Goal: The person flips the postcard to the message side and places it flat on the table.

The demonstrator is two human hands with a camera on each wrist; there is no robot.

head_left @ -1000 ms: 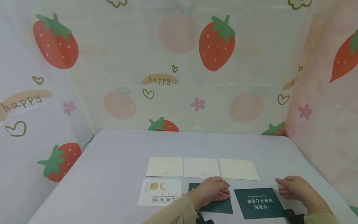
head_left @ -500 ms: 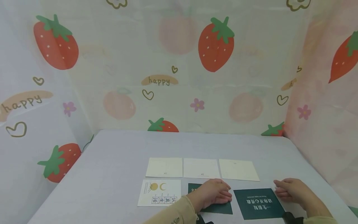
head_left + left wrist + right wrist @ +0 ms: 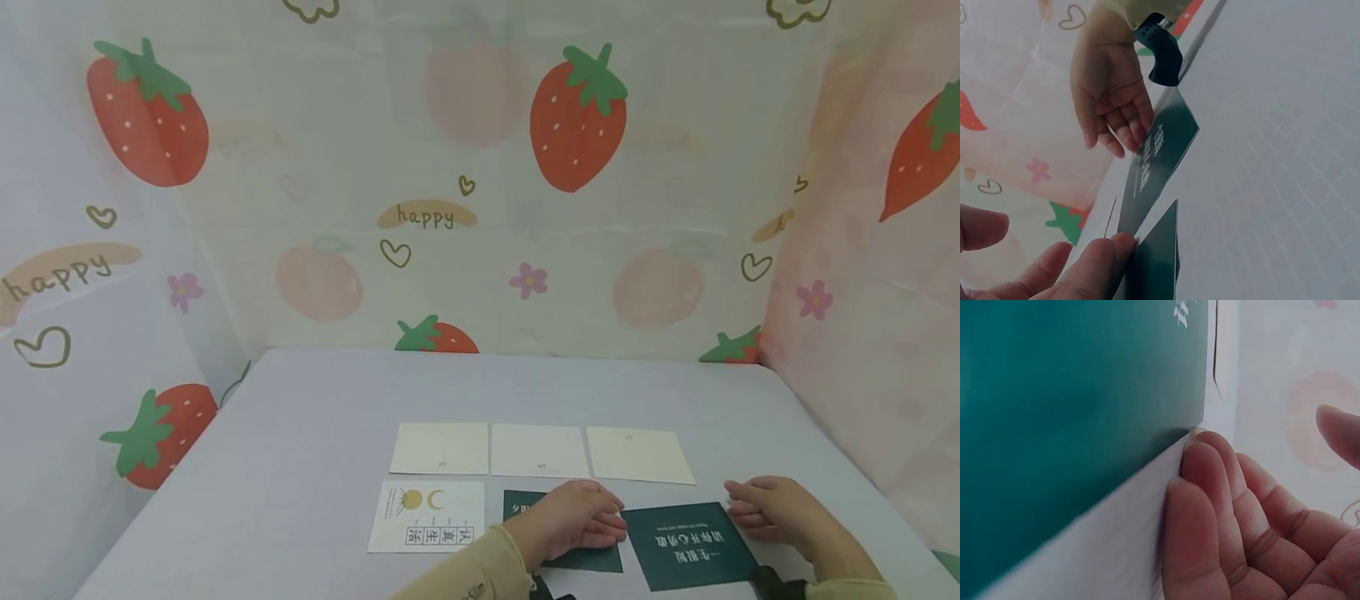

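My left hand [image 3: 573, 525] lies over a dark green card [image 3: 592, 560], covering much of it. In the left wrist view its fingertips [image 3: 1124, 244] reach the gap beside a second green card [image 3: 1160, 144]. That card, printed with white characters, lies slightly turned at the right end of the near row in the head view. At its right edge is my right hand [image 3: 772, 517], palm facing inward. The right wrist view shows the fingertips [image 3: 1200, 456] of this hand against the card's corner, with the thumb held apart. Neither hand pinches anything.
Three cream cards [image 3: 439, 450] form a row behind. Left of my left hand lies a white card [image 3: 427, 500] with a sun and moon. A white cloth covers the table [image 3: 315, 400], with strawberry-printed curtains [image 3: 480, 167] around it.
The right green card has slid a little left and turned slightly, now at the left hand's fingertips. My right hand has moved left with it; the left hand has shifted slightly right.
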